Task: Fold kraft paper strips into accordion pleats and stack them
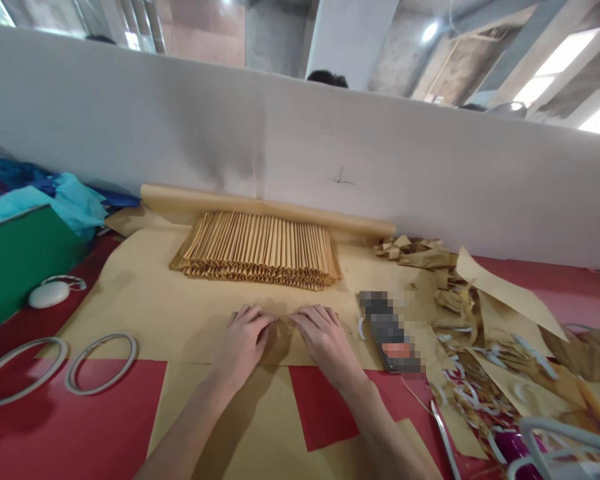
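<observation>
My left hand [243,339] and my right hand [323,337] lie side by side on a small piece of brown kraft paper [282,341], fingers bent and pressing down on it, fingertips nearly meeting. The piece rests on a large sheet of brown paper [145,300] spread over the red table [55,433]. Just beyond my hands stands a row of many folded brown paper pieces [258,252], packed like an accordion, in front of a brown paper roll [260,207].
To the right lie a dark blurred-out object [391,332] and a heap of paper scraps and white strips [490,347]. Two white rings [100,363] and a white oval thing [49,294] lie left, by a green box [20,260]. A white partition wall [300,140] runs behind.
</observation>
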The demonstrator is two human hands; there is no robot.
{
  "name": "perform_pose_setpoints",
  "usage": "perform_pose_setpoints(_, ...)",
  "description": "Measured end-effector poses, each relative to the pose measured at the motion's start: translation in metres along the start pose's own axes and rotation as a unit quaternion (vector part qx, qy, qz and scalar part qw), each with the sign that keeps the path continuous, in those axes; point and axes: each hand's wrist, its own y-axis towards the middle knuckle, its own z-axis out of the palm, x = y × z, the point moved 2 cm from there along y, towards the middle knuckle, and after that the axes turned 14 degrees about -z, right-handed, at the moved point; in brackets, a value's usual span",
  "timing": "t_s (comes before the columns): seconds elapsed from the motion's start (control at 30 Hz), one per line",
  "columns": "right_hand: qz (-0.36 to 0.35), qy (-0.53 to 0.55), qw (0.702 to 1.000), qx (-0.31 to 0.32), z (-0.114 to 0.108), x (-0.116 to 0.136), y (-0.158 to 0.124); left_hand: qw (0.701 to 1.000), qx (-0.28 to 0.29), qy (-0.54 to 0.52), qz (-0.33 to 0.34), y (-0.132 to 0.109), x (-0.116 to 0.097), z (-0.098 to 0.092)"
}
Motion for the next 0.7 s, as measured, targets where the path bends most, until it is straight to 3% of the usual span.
perform_pose_setpoints(0.23, -0.001, -0.022, 1.000, 0.021, 0.001, -0.003, 0.000, 1.000, -0.014, 0.006, 0.014, 0.001, 0.004, 0.005)
perform_pose_setpoints(0.4, -0.024, -0.032, 0.997, 0.070, -0.004, 0.001, 0.001, 1.000, 0.010, 0.025, 0.016, -0.003, -0.001, 0.002)
perform_pose_setpoints(0.7, -0.028, -0.066, 0.991, 0.110, -0.007, 0.010, 0.006, 0.999, 0.030, 0.022, -0.027, -0.003, -0.002, 0.006)
